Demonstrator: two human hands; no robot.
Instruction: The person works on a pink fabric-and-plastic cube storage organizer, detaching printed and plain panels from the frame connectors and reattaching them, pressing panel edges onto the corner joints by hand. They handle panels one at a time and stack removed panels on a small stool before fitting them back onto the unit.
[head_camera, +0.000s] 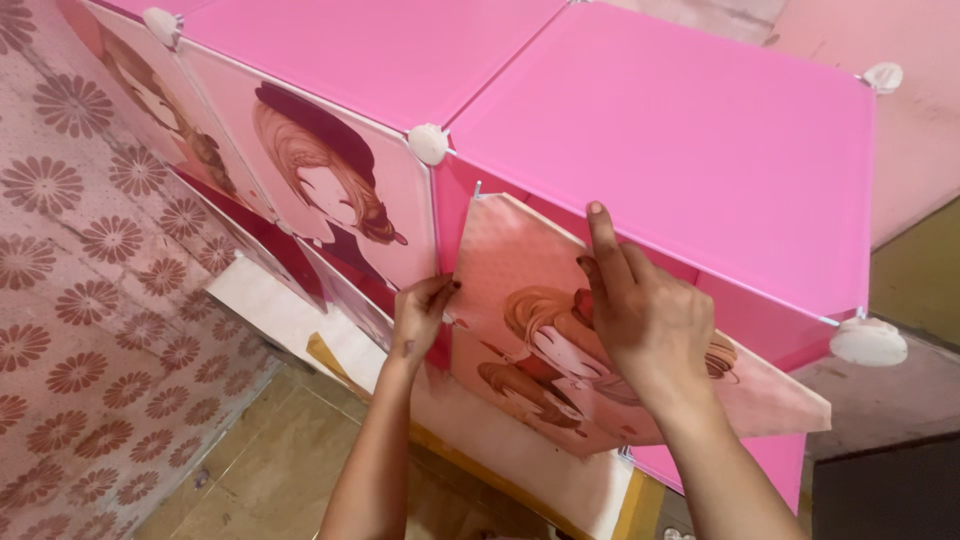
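A pink plastic modular cabinet (640, 120) fills the top of the head view, its panels joined by round white connectors (428, 143). One pink door panel (500, 260) with a printed cartoon figure hangs half open below the top right panel. My left hand (420, 312) pinches that door's left edge near the cabinet frame. My right hand (640, 305) lies flat on the door's face, index finger stretched up to its top edge. Further left, a shut door (330, 190) shows a cartoon figure in a dark hat.
A wall with a brown flower pattern (70, 290) stands at the left. Tan floor tiles (270, 460) and a white board (290, 310) lie below the cabinet. Another white connector (867, 341) juts out at the right corner.
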